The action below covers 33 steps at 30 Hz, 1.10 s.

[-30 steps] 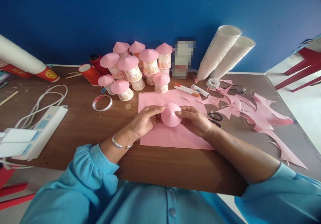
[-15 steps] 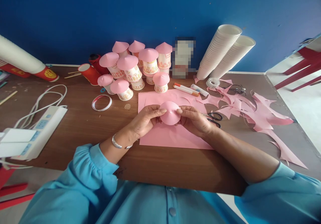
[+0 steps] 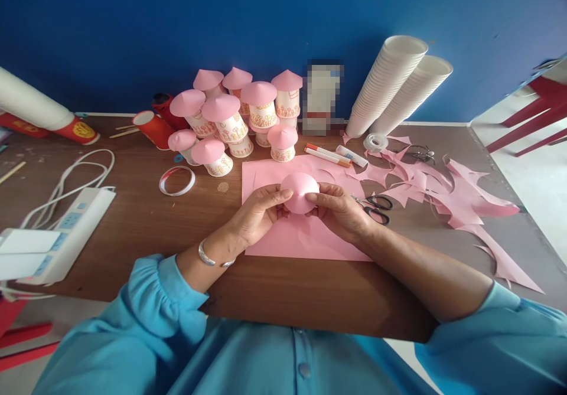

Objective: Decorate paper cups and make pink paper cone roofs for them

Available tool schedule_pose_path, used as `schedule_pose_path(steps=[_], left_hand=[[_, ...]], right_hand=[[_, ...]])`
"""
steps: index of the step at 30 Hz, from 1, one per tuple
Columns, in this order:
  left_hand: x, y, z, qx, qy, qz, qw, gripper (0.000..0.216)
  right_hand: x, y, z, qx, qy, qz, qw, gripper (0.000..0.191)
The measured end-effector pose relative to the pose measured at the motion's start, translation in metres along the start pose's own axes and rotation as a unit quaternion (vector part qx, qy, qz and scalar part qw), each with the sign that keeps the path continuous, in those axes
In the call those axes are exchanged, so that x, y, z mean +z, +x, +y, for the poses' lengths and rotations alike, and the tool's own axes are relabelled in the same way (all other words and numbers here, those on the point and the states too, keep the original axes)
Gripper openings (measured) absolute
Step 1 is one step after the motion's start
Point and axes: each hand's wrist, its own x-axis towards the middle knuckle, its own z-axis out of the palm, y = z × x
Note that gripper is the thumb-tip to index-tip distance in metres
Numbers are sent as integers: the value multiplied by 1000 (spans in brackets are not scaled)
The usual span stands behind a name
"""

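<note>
Both my hands hold a small pink paper cone (image 3: pixel 300 189) just above a pink paper sheet (image 3: pixel 305 235) on the brown table (image 3: pixel 146 218). My left hand (image 3: pixel 259 211) pinches the cone's left edge, thumb on top. My right hand (image 3: pixel 341 212) grips its right edge with curled fingers. Behind the sheet stands a cluster of white paper cups topped with pink cones (image 3: pixel 239 117). Black-handled scissors (image 3: pixel 376 206) lie just right of my right hand.
Two leaning stacks of white cups (image 3: pixel 398 85) rest against the blue wall. Pink paper scraps (image 3: pixel 456 197), a tape roll (image 3: pixel 375 142), markers (image 3: pixel 330 154), a glue stick (image 3: pixel 352 156) lie at right. A cut cup rim (image 3: pixel 177 180), red cups (image 3: pixel 153 128), a power strip (image 3: pixel 57 238) lie left.
The cone has been turned and narrowed slightly between my fingers and sits a little higher. Both hands stayed at its edges. The view shifted slightly.
</note>
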Motion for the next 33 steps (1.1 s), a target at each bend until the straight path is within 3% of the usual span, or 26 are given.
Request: schedule_pose_path(steps=[9,33], left_hand=[[3,-4,1,7,45,-47,998,32],[3,-6,4,-10,61,-33,998,35]], right_hand=[[3,-3,0,18,-5,3,1000,28],[2,-4,1,27,8,-32,999,23]])
